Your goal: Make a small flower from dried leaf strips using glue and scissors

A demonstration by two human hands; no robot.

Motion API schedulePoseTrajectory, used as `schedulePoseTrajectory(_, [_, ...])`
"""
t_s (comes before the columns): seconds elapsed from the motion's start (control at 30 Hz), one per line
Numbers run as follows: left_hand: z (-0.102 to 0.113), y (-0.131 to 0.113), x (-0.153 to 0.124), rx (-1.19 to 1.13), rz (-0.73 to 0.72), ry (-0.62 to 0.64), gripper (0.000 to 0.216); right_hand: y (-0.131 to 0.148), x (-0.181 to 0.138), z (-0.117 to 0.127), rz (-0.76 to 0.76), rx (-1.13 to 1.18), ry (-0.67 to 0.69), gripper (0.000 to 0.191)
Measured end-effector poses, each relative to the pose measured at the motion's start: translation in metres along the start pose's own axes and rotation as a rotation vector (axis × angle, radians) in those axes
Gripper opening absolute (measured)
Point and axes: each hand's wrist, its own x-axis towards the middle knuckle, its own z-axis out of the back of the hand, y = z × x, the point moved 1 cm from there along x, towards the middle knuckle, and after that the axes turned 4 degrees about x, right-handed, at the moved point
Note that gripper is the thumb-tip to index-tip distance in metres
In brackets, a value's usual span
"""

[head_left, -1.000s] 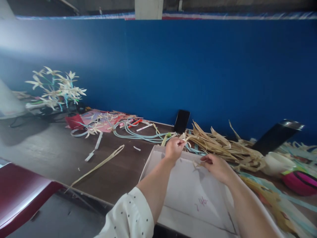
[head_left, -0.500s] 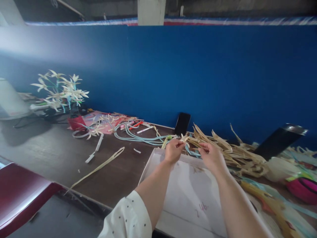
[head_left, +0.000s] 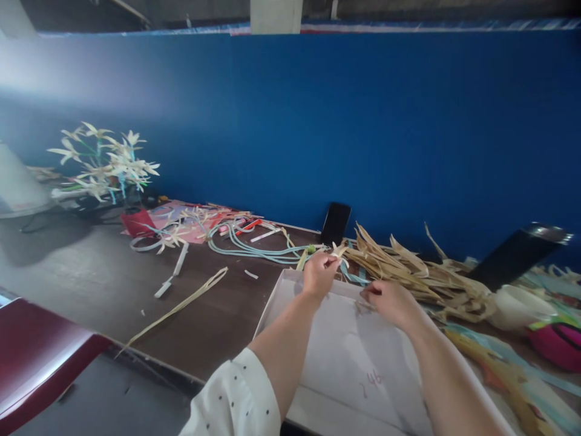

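My left hand (head_left: 319,277) pinches a small cream husk flower (head_left: 339,252), its petals pointing up past my fingertips. It is held above the far left part of a shallow white box (head_left: 338,357) with a handwritten mark inside. Over the box's far edge, my right hand (head_left: 391,301) has its fingers bent together and pointing down; whatever is between them is hidden. Tiny husk scraps (head_left: 361,307) lie beside those fingers. Just beyond the hands lies a heap of dry corn husks (head_left: 408,266), with a light blue ribbon (head_left: 353,275) in front of it.
A black phone (head_left: 336,223) leans against the blue partition (head_left: 290,121). Light blue cords (head_left: 254,251) and a husk strip (head_left: 181,306) lie leftward, near a bunch of husk flowers (head_left: 111,160). At right are a dark flask (head_left: 517,254), a translucent bowl (head_left: 520,306) and a pink pouch (head_left: 558,345).
My right hand has moved down and away from the flower, toward the scraps in the box. My left hand keeps hold of the flower in nearly the same place.
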Motion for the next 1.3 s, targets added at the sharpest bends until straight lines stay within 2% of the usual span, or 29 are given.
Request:
schedulePoseTrajectory(0.13, [0.000,0.001,0.000,0.009,-0.054,-0.006,0.009,0.000,-0.007,-0.005,-0.051,-0.138,0.100,0.017])
schedulePoseTrajectory(0.23, [-0.001,0.003,0.001,0.016,-0.088,-0.006,0.010,0.005,-0.013,-0.012,-0.057,-0.221,0.080,0.022])
schedulePoseTrajectory(0.37, [-0.003,0.005,0.002,0.026,-0.097,0.005,0.011,0.008,-0.017,-0.018,-0.087,-0.291,0.044,0.018])
schedulePoseTrajectory(0.53, [-0.003,0.006,0.001,0.020,-0.101,-0.005,0.010,0.003,-0.015,-0.017,-0.036,-0.205,0.020,0.014])
schedulePoseTrajectory(0.7, [-0.004,0.005,0.000,0.027,-0.079,0.003,0.009,-0.001,-0.014,-0.004,-0.013,-0.038,-0.006,0.016])
schedulePoseTrajectory(0.83, [-0.004,0.005,0.000,0.037,-0.060,0.010,0.010,-0.005,-0.014,0.001,-0.046,-0.083,0.035,0.020])
schedulePoseTrajectory(0.97, [-0.004,0.006,0.000,0.026,-0.089,0.002,0.010,0.003,-0.019,-0.007,-0.103,-0.210,0.026,0.028])
schedulePoseTrajectory(1.13, [-0.005,0.009,0.002,0.039,-0.071,0.010,0.009,0.016,-0.025,-0.021,-0.103,-0.333,-0.016,0.022])
schedulePoseTrajectory(1.23, [-0.004,0.008,0.001,0.035,-0.077,0.007,0.009,0.013,-0.020,-0.021,-0.093,-0.313,-0.033,0.017])
schedulePoseTrajectory(1.3, [-0.003,0.006,0.001,0.024,-0.075,0.001,0.009,0.009,-0.017,-0.015,-0.059,-0.194,-0.047,0.014])
